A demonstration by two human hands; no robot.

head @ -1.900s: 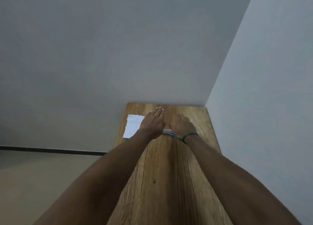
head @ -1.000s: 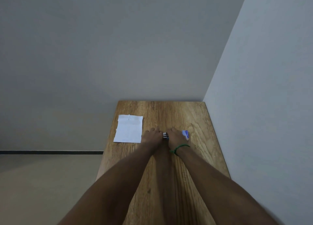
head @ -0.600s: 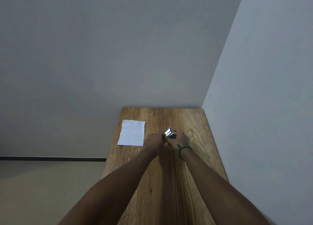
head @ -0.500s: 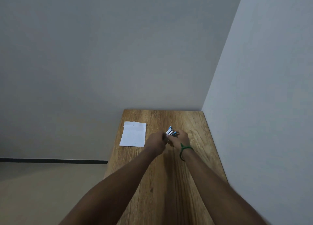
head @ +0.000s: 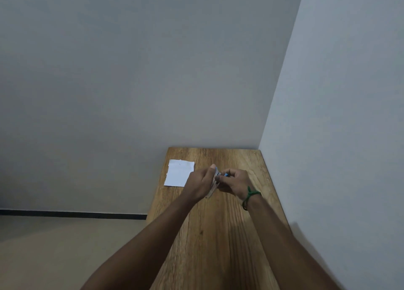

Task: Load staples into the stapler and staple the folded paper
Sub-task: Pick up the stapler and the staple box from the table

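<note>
white paper [head: 179, 173], blue stapler [head: 221, 174], green wristband [head: 249, 196]

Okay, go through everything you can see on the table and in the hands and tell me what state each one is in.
Stapler: lifted off the table, held between both hands; open or shut unclear.
Folded paper: flat on the wooden table, untouched.
Left hand: gripping the stapler.
Right hand: gripping the stapler.
Green wristband: on the right wrist.

No readable text, label or number on any surface.
</note>
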